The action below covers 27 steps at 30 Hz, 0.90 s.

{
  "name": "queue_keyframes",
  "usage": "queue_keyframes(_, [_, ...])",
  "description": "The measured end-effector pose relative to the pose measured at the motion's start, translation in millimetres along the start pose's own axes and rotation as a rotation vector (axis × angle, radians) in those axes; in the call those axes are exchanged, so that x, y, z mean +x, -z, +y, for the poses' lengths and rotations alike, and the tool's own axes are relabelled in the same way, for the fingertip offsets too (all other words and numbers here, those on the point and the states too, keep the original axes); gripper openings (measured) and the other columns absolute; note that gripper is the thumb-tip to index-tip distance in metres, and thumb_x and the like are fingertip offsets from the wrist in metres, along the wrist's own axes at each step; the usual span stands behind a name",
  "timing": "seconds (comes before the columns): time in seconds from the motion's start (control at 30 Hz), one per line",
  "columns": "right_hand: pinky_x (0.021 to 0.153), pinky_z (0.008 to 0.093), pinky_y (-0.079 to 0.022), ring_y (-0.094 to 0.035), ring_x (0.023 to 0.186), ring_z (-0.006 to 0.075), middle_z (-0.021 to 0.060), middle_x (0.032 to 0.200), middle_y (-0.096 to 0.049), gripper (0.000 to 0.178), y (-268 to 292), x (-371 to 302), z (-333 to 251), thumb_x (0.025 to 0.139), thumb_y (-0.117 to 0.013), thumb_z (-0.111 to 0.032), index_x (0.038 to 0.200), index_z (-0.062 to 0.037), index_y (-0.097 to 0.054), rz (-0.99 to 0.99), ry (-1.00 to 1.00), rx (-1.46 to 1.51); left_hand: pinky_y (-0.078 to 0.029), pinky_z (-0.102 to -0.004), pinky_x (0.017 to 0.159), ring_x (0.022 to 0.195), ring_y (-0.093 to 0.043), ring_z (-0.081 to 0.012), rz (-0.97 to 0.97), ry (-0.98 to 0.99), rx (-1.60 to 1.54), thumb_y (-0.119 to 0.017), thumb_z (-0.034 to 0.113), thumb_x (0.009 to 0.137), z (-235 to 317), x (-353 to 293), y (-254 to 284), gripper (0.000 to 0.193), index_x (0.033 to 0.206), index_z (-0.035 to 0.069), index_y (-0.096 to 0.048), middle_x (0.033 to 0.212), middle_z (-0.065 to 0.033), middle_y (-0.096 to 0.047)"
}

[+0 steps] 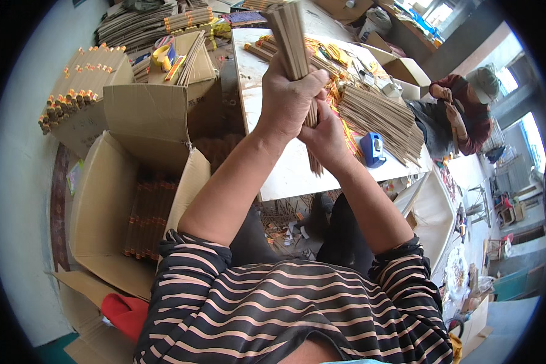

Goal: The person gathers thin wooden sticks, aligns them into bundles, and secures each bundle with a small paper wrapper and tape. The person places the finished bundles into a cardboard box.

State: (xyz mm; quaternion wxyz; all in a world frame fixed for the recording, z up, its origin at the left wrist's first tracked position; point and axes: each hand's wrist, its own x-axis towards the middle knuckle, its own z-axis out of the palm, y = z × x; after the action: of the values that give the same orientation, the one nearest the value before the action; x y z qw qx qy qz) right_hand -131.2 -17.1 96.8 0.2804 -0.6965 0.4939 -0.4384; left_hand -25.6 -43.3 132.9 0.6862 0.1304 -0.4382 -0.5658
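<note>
Both my hands are wrapped round one upright bundle of thin brown incense sticks [289, 39] above the white table [276, 176]. My left hand [285, 94] grips it higher up, thumb across the front. Lower down, my right hand [326, 134] closes round the same bundle, and the stick ends show beneath it. To the right of my hands lies a spread pile of loose incense sticks [382, 121]. A blue tape dispenser [372, 150] stands near the table's front edge. Behind my hands are red-and-yellow paper bands [337, 54] and several bound bundles [261, 50].
An open cardboard box [100, 212] on my left holds banded bundles [150, 218]. Beyond it, more bundles [82, 73] are stacked on a carton, beside yellow tape [162, 57] on another box. Scraps [279, 233] litter the floor. At the right sits another person [467, 109] in a cap.
</note>
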Motion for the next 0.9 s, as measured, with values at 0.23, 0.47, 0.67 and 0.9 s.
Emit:
queue_keyframes(0.23, [0.077, 0.0246, -0.046, -0.056, 0.086, 0.0097, 0.0031, 0.091, -0.060, 0.033, -26, 13, 22, 0.077, -0.069, -0.009, 0.103, -0.0012, -0.051, 0.084, -0.055, 0.476, -0.049, -0.0262, 0.064, 0.066, -0.057, -0.0122, -0.312, 0.121, 0.255, -0.064, 0.000, 0.074, -20, 32, 21, 0.038, 0.110, 0.001, -0.052, 0.075, -0.0032, -0.058])
queue_keyframes(0.47, [0.072, 0.0253, -0.046, -0.055, 0.082, 0.0090, 0.0015, 0.088, -0.059, 0.025, -33, 9, 42, 0.080, -0.067, -0.010, 0.100, -0.0015, -0.054, 0.060, -0.104, 0.487, -0.047, -0.0234, 0.063, 0.065, -0.054, -0.0086, -0.360, 0.148, 0.274, -0.066, 0.001, 0.077, -21, 24, 20, 0.034, 0.108, 0.000, -0.054, 0.073, -0.0005, -0.058])
queue_keyframes(0.67, [0.074, 0.0253, -0.046, -0.056, 0.084, 0.0089, 0.0015, 0.092, -0.061, 0.026, -37, 1, 27, 0.080, -0.068, -0.008, 0.101, -0.0020, -0.055, 0.070, -0.091, 0.539, -0.048, -0.0232, 0.061, 0.064, -0.058, -0.0104, -0.343, 0.251, 0.142, -0.067, 0.003, 0.077, -3, 23, 24, 0.028, 0.103, 0.001, -0.055, 0.073, -0.0012, -0.059])
queue_keyframes(0.9, [0.073, 0.0245, -0.046, -0.055, 0.082, 0.0076, -0.0004, 0.089, -0.061, 0.019, -25, -8, 1, 0.081, -0.067, -0.008, 0.096, -0.0028, -0.057, 0.045, 0.003, 0.460, -0.047, -0.0228, 0.057, 0.060, -0.056, -0.0092, -0.334, 0.113, 0.190, -0.066, 0.007, 0.079, 27, 8, 4, 0.010, 0.085, 0.004, -0.058, 0.069, -0.0009, -0.057])
